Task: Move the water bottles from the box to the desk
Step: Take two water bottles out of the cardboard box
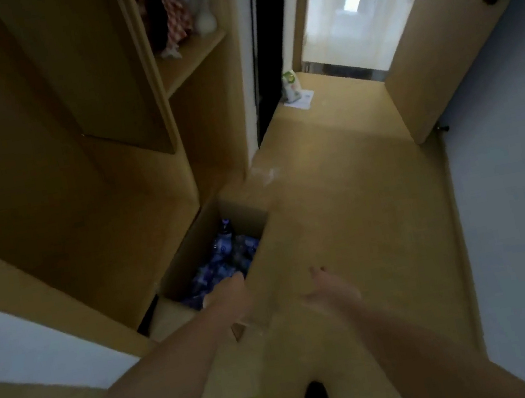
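**Head cam: both hands reaching toward the box of bottles**

Head view is pretty blurry, so bear with me. Far left is a tall wooden wardrobe point(71, 102) with an open shelf point(192, 57) up top holding some soft toys or cloth bits, too smeared to identify. Down at its foot, on the floor point(358, 200), sits an open cardboard box point(192, 245) just beside the wardrobe. Inside it is a pile of water bottles point(225, 257) with blue labels, one standing upright near the far end and the rest lying jumbled.

The left hand point(231, 289) is stretched out over the near end of the box, fingertips right at the bottles; I can't tell whether it's actually gripping one or just touching. A bit to the right, the right hand point(325, 289) hangs over bare floor beside the box, fingers spread and holding nothing.

Further right there's an open door point(454, 27) leading to a bright tiled hallway, and a small green-and-white bag point(292, 88) near the threshold.
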Demonstrator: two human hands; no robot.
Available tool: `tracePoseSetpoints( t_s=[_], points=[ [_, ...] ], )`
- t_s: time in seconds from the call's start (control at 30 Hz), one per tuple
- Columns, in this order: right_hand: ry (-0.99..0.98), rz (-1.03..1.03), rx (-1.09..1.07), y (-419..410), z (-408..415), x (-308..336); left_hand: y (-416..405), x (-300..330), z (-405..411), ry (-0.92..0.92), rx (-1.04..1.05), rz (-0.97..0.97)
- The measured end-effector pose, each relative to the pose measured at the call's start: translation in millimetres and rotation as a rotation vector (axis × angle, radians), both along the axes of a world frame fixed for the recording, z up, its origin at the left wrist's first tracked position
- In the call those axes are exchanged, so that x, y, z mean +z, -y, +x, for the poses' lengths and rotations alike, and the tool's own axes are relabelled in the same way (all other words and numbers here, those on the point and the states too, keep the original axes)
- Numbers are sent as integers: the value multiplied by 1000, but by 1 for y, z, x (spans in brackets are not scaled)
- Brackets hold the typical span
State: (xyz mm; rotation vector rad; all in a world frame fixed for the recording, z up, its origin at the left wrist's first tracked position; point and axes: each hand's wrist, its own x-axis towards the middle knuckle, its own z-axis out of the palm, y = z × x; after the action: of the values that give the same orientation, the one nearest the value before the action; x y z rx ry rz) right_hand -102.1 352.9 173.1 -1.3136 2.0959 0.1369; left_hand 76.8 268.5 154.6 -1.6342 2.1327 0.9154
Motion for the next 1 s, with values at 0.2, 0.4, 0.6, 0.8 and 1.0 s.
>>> tracePoseSetpoints(
  t_s=[0.2, 0.4, 0.6, 0.8, 1.0],
  points=[
    [16, -18, 270, 106, -31, -1, 62, -10, -15, -12, 225, 48],
    [28, -29, 454, 208, -31, -19, 121, -28, -13, -16, 417, 102],
    [16, 30, 575, 287, -33, -35, 172, -40, -18, -30, 564, 135],
    [7, 124, 738, 335, -30, -55, 180, -59, -21, -28, 736, 182],
    [-22, 201, 958, 371, -23, -89, 181, -84, -30, -32, 988, 220]
  ],
)
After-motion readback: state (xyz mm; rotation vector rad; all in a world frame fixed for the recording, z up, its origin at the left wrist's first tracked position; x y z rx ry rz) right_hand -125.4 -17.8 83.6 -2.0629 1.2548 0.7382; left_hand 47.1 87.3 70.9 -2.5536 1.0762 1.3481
